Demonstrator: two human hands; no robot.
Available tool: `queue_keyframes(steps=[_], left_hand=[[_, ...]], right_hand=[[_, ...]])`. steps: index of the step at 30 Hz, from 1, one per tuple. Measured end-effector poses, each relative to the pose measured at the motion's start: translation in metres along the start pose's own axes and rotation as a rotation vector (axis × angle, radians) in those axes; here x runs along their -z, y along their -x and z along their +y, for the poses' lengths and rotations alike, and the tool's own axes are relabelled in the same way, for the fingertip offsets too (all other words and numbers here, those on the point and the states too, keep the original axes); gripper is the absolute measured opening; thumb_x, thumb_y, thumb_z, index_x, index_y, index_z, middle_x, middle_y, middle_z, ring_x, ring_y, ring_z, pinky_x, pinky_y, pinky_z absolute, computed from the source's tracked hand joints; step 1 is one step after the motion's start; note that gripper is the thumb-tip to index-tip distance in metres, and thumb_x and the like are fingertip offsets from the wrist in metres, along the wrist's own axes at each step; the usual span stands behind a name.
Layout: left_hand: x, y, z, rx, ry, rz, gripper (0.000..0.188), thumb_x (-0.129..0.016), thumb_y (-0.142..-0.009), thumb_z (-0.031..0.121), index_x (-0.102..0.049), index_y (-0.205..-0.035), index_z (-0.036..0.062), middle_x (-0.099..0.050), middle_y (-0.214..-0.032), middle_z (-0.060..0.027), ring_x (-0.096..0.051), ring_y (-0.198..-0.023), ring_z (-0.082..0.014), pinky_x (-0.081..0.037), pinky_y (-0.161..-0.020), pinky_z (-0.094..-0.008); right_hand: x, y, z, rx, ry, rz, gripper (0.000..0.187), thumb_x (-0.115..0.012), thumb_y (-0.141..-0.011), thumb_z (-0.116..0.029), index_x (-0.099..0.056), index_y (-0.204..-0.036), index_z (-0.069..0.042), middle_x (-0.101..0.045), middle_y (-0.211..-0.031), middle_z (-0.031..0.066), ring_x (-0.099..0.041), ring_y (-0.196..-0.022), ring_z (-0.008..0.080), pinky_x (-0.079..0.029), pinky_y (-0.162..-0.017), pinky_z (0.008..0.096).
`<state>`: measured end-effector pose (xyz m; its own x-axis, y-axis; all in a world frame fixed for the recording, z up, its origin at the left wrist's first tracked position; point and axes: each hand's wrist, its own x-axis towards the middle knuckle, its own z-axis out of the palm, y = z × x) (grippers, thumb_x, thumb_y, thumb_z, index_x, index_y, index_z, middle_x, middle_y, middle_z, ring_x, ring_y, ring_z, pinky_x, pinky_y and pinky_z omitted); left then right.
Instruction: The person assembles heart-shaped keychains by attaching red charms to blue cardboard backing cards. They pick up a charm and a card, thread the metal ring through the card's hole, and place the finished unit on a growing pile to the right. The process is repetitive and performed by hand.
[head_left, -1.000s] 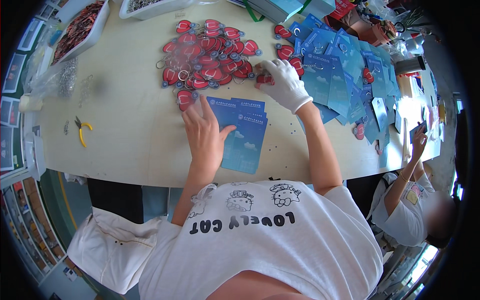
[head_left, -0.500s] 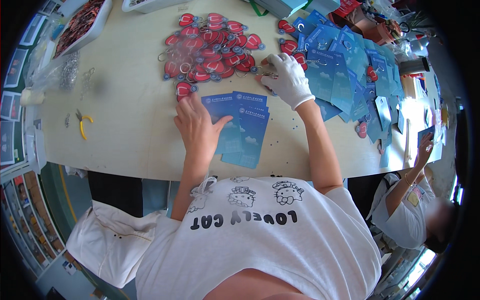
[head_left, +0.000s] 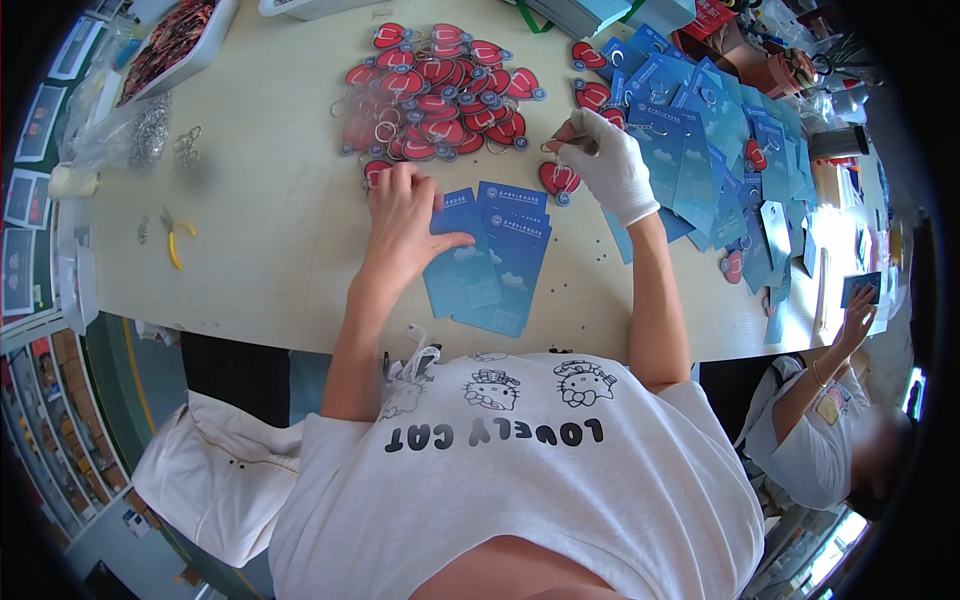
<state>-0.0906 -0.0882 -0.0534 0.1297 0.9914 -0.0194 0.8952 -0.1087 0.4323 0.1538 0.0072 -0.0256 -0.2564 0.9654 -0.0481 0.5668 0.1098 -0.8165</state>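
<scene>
My right hand (head_left: 612,172), in a white glove with bare fingertips, pinches the ring of a red heart-shaped keychain (head_left: 559,178). That keychain has a small round blue tag and lies or hangs just below the fingertips, right of a pile of similar red keychains (head_left: 436,95). My bare left hand (head_left: 403,218) rests at the upper left corner of some blue cards (head_left: 515,272), thumb spread out over the leftmost card. Its fingertips touch or nearly touch one red keychain (head_left: 376,172) at the near edge of the pile, partly hidden by them.
Blue cards (head_left: 690,165), some with keychains attached, spread over the right side. At left lie yellow-handled pliers (head_left: 178,240), metal chains (head_left: 187,147) and a white tray (head_left: 222,25) of dark red pieces. A co-worker's hand (head_left: 857,318) holds a card at far right.
My right hand has drawn back from the pile to the right, bringing one red keychain with it. My left hand has shifted slightly onto the card's upper corner. The view has shifted a little.
</scene>
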Motion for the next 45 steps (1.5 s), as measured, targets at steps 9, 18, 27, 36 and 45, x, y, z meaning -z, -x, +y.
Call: queue_keyframes(steps=[9,18,27,36,45], left_hand=[[0.011,0.038,0.007,-0.046,0.241,0.176,0.074,-0.081,-0.067,0.022,-0.043,-0.128,0.0039,-0.039,-0.131,-0.0173,-0.038,-0.123,-0.0356,-0.039,-0.097,-0.0425],[0.006,0.089,0.030,0.349,1.367,0.150,0.060,-0.059,-0.088,0.005,-0.030,-0.140,-0.0022,-0.025,-0.148,-0.0180,-0.024,-0.139,-0.0293,-0.031,-0.107,-0.0455],[0.006,0.072,0.034,0.448,1.734,0.224,0.052,-0.057,-0.090,0.005,-0.033,-0.136,-0.0031,-0.044,-0.133,-0.0151,-0.041,-0.125,-0.0204,-0.036,-0.102,-0.0365],[-0.013,0.021,0.038,0.199,1.384,0.206,0.040,-0.059,-0.090,0.003,-0.045,-0.126,-0.0034,-0.060,-0.110,-0.0094,-0.056,-0.100,-0.0118,-0.044,-0.089,-0.0249],[0.000,-0.002,0.060,-0.169,1.306,0.513,0.031,-0.055,-0.092,0.001,-0.046,-0.121,-0.0010,-0.057,-0.113,-0.0085,-0.053,-0.103,-0.0113,-0.040,-0.090,-0.0249]], right_hand=[[0.016,0.045,-0.039,0.077,-0.162,-0.264,0.022,-0.060,-0.078,-0.001,-0.057,-0.100,0.001,-0.070,-0.079,0.0079,-0.065,-0.068,0.0116,-0.049,-0.062,0.0258],[-0.034,0.077,-0.026,-0.114,-0.144,-0.633,0.047,-0.061,-0.079,-0.011,-0.051,-0.123,0.004,-0.069,-0.082,0.0106,-0.066,-0.076,0.0211,-0.050,-0.073,0.0303],[-0.040,0.086,-0.015,-0.135,-0.251,-0.509,0.043,-0.063,-0.078,-0.011,-0.054,-0.117,0.004,-0.070,-0.083,0.0096,-0.066,-0.077,0.0186,-0.050,-0.075,0.0293],[-0.019,0.075,-0.028,-0.180,-0.726,-0.325,0.015,-0.054,-0.083,0.004,-0.061,-0.096,0.004,-0.067,-0.083,0.0074,-0.063,-0.074,0.0106,-0.052,-0.067,0.0248],[-0.016,0.042,-0.069,0.072,-0.746,0.024,0.012,-0.056,-0.085,0.003,-0.057,-0.097,0.006,-0.066,-0.088,0.0078,-0.064,-0.076,0.0103,-0.052,-0.064,0.0225]])
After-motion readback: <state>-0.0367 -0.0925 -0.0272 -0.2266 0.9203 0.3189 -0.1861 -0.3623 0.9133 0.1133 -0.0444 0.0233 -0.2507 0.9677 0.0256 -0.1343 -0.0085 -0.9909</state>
